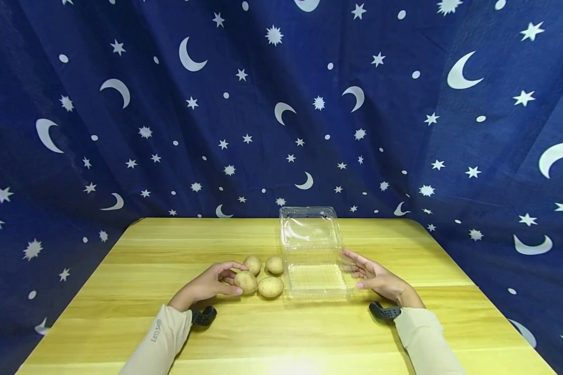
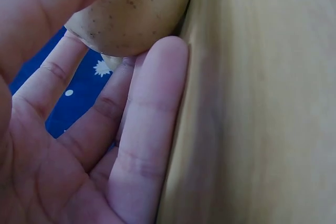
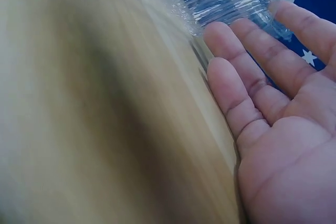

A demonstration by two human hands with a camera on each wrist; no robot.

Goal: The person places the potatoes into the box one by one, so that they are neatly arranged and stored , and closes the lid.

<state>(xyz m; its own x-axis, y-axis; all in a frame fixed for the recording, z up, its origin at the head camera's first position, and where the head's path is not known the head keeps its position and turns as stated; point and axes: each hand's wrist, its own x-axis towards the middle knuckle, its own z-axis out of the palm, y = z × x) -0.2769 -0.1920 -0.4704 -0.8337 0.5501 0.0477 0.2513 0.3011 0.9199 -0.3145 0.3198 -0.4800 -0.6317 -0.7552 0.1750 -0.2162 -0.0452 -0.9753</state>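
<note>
My left hand (image 1: 212, 281) holds a potato (image 1: 246, 282) between thumb and fingers, low over the table. In the left wrist view this potato (image 2: 134, 17) shows small dark specks, and the little finger lies along the tabletop below it. Close by are three more: a potato (image 1: 252, 264) behind, a potato (image 1: 270, 287) to the right and a potato (image 1: 274, 264) at the back right. A clear plastic clamshell box (image 1: 315, 281) stands right of them, its lid (image 1: 309, 229) tipped back. My right hand (image 1: 380, 277) has loosely extended fingers, their tips at the box's right side.
The wooden table (image 1: 262, 338) reaches back to a dark blue curtain (image 1: 262, 114) with white moons and stars. A black wrist device (image 1: 204, 316) sits on the left wrist and another black device (image 1: 384, 311) on the right.
</note>
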